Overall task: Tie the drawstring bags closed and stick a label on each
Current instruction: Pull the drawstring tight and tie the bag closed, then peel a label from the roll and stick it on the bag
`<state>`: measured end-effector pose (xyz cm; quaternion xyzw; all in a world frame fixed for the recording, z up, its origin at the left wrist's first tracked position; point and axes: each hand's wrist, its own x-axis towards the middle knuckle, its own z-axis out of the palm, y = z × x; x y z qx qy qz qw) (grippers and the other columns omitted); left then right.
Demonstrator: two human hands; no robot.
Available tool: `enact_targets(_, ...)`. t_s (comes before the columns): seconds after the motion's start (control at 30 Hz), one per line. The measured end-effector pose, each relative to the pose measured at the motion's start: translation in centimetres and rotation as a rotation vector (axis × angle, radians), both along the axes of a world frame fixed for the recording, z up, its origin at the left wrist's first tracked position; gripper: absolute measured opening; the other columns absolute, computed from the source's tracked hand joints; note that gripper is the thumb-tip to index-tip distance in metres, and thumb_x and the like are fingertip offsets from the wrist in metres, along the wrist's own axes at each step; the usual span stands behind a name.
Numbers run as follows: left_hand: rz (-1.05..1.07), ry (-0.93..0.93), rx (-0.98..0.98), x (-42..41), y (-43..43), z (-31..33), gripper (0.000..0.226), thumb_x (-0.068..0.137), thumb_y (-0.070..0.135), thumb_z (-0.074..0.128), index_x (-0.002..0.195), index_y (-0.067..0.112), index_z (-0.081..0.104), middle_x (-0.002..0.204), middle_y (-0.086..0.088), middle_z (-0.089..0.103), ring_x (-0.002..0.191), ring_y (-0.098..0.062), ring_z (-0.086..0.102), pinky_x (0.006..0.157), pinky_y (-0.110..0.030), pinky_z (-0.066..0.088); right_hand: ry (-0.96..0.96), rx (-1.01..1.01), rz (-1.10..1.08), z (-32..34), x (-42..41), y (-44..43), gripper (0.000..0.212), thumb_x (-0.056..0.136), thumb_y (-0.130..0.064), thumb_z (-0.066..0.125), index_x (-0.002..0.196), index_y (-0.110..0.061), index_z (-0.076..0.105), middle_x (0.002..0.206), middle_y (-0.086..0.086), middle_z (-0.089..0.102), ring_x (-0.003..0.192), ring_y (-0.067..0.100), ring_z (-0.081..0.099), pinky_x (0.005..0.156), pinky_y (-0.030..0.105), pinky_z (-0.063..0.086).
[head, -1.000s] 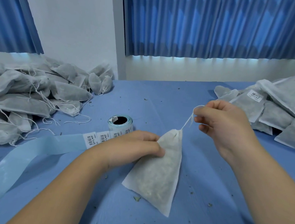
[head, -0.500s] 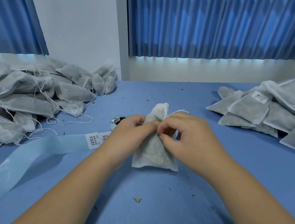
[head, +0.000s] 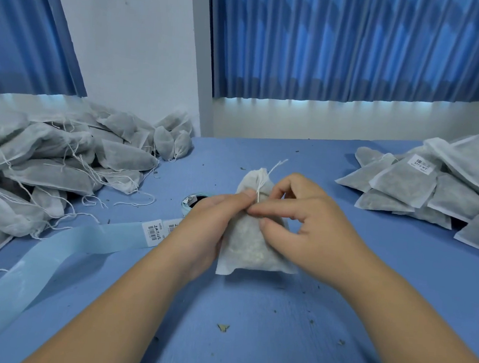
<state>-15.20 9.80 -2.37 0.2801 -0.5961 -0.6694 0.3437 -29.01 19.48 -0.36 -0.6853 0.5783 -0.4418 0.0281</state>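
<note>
Nearest the camera is the blue table [head: 246, 355] with little dried leaf crumbs [head: 222, 327] scattered on it. Both forearms come in from the bottom and meet mid-table on one white drawstring bag [head: 245, 248], standing upright on its bottom edge. The left hand [head: 208, 227] is curled round the bag's left side, thumb up at the cinched neck; the right hand [head: 312, 231] has forefinger and thumb nipping the drawstring [head: 275, 167] right at the neck, loose ends poking up behind. Hands cover a lot of the bag, so can't tell if there's a knot. Just left, a pale blue backing strip [head: 53, 249] with barcode labels [head: 153, 230] runs off toward the near-left edge, and the label roll [head: 187, 204] sits half hidden behind the left hand. Further back: a heap of bags [head: 45, 164] with loose strings on the left, a flatter stack of bags [head: 433, 198] on the right, one showing a label [head: 422, 166]. Blue curtains [head: 360, 47] behind it all
</note>
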Motion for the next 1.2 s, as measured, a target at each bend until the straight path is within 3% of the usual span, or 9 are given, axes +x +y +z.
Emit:
enact_targets(0.1, -0.108, 0.064, 0.105, 0.3, -0.1, 0.3, 0.037, 0.090, 0.030, 0.060, 0.112, 0.003, 0.072, 0.120, -0.019, 0.068, 0.112, -0.029, 0.067, 0.097, -0.043, 0.054, 0.003, 0.027, 0.028, 0.5, -0.1, 0.3, 0.027, 0.086, -0.015, 0.066, 0.101, -0.036, 0.075, 0.095, -0.010, 0.045, 0.094, 0.003, 0.042, 0.083, 0.005, 0.028)
enact_targets(0.23, -0.178, 0.014, 0.206, 0.7, 0.2, 0.9, 0.038, 0.087, 0.019, 0.056, 0.119, 0.002, 0.067, 0.110, -0.014, 0.070, 0.095, -0.023, 0.071, 0.074, -0.034, 0.059, -0.029, 0.088, 0.074, 0.6, 0.2, 0.5, 0.026, 0.086, -0.015, 0.067, 0.096, -0.038, 0.076, 0.093, -0.009, 0.042, 0.091, -0.001, 0.041, 0.082, 0.004, 0.028)
enact_targets(0.3, -0.139, -0.014, 0.202, 1.1, 0.4, 1.0, 0.034, 0.091, 0.015, 0.050, 0.118, 0.002, 0.066, 0.102, -0.012, 0.070, 0.088, -0.023, 0.070, 0.070, -0.033, 0.057, -0.146, 0.102, 0.130, 0.4, 0.6, 0.4, 0.026, 0.086, -0.012, 0.067, 0.093, -0.036, 0.077, 0.092, -0.008, 0.043, 0.083, 0.001, 0.043, 0.079, 0.010, 0.036)
enact_targets(0.4, 0.055, -0.026, 0.160, 2.5, 0.5, 1.3, 0.035, 0.087, 0.018, 0.055, 0.116, 0.001, 0.066, 0.098, -0.013, 0.067, 0.088, -0.027, 0.066, 0.079, -0.036, 0.053, -0.318, 0.085, 0.171, 0.2, 1.1, 0.2, 0.030, 0.086, -0.006, 0.064, 0.088, -0.034, 0.076, 0.088, -0.009, 0.045, 0.067, 0.002, 0.043, 0.067, 0.011, 0.038)
enact_targets(0.5, 0.388, -0.141, 0.004, 5.2, 0.5, 1.7, 0.029, 0.065, 0.031, 0.063, 0.085, 0.011, 0.070, 0.079, -0.006, 0.062, 0.077, -0.025, 0.058, 0.074, -0.036, 0.043, -0.434, 0.104, 0.156, -0.3, 1.4, -0.5, 0.029, 0.087, -0.007, 0.063, 0.084, -0.033, 0.074, 0.080, -0.014, 0.051, 0.068, 0.004, 0.048, 0.068, 0.013, 0.039)
enact_targets(0.57, 0.586, -0.267, -0.127, 7.4, 0.5, 1.8, 0.014, 0.059, 0.036, 0.058, 0.056, 0.022, 0.057, 0.061, 0.004, 0.052, 0.065, -0.021, 0.047, 0.062, -0.031, 0.034, -0.499, 0.174, 0.151, -1.2, 2.0, -1.1, 0.026, 0.087, -0.009, 0.061, 0.082, -0.033, 0.072, 0.072, -0.015, 0.053, 0.063, 0.007, 0.048, 0.063, 0.018, 0.041)
enact_targets(0.8, 0.820, -0.480, -0.380, 12.6, -0.2, -1.1, 0.028, 0.088, 0.023, 0.054, 0.063, 0.015, 0.044, 0.061, 0.002, 0.045, 0.061, -0.019, 0.040, 0.057, -0.036, 0.030, -0.399, 0.316, 0.095, -2.6, 6.4, -4.6, 0.022, 0.085, -0.014, 0.053, 0.091, -0.032, 0.063, 0.069, 0.000, 0.064, 0.058, 0.011, 0.057, 0.044, 0.017, 0.039)
enact_targets(1.03, 0.735, -0.517, -0.427, 14.6, -1.3, -2.0, 0.023, 0.092, 0.016, 0.051, 0.073, 0.005, 0.045, 0.071, -0.001, 0.046, 0.064, -0.016, 0.040, 0.058, -0.032, 0.032, -0.168, 0.373, 0.020, -2.9, 10.9, -9.0, 0.054, 0.083, -0.021, 0.050, 0.135, -0.033, 0.044, 0.090, -0.003, 0.067, 0.081, 0.012, 0.064, 0.074, 0.030, 0.052)
enact_targets(1.2, 0.805, -0.419, -0.290, 15.9, -2.3, -2.3, 0.016, 0.090, 0.017, 0.050, 0.075, 0.012, 0.047, 0.073, -0.002, 0.045, 0.065, -0.017, 0.038, 0.058, -0.033, 0.030, -0.052, 0.361, 0.000, -4.9, 12.6, -10.3, 0.050, 0.086, -0.023, 0.050, 0.135, -0.034, 0.046, 0.096, -0.008, 0.060, 0.093, 0.018, 0.058, 0.080, 0.033, 0.050)
